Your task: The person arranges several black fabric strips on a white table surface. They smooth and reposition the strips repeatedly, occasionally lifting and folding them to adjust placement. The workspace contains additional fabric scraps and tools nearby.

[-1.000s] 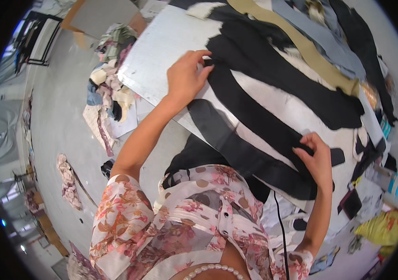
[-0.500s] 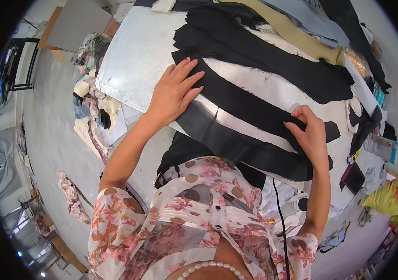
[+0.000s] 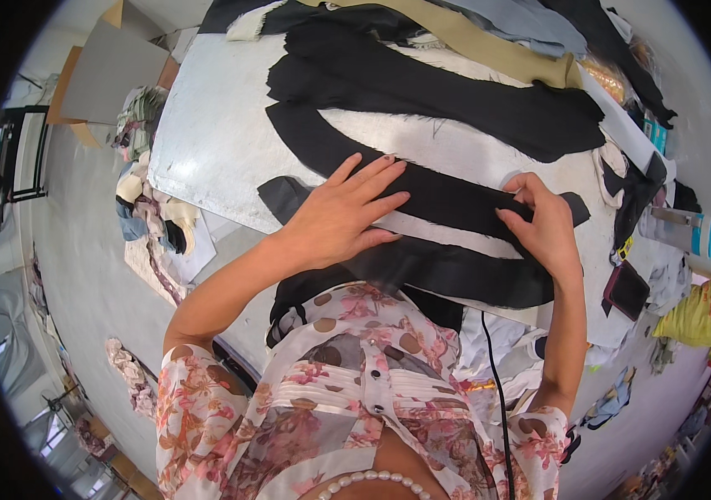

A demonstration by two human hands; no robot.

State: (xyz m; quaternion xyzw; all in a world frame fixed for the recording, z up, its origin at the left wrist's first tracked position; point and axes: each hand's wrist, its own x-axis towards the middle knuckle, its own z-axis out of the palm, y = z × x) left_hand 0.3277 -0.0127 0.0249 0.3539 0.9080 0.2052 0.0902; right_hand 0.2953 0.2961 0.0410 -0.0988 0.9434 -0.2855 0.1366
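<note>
The two hands are apart, both on a curved black fabric strip (image 3: 447, 198) that lies across the pale desk (image 3: 214, 137), close in front of the person. The left hand (image 3: 347, 215) is spread flat, its fingertips resting on the middle of the strip and its thumb reaching toward a second dark strip (image 3: 464, 271) on the near side. The right hand (image 3: 541, 223) is bent over the strip close to its right end, thumb and fingers curled — whether they pinch the cloth, I cannot tell.

Beyond the strip lies a wider black piece (image 3: 447, 100) with ragged edges, then a tan strip (image 3: 464, 40) and some grey-blue fabric (image 3: 526, 27). Off the desk's left side sits a heap of mixed scraps (image 3: 143, 208); at right, a yellow bag (image 3: 701, 317).
</note>
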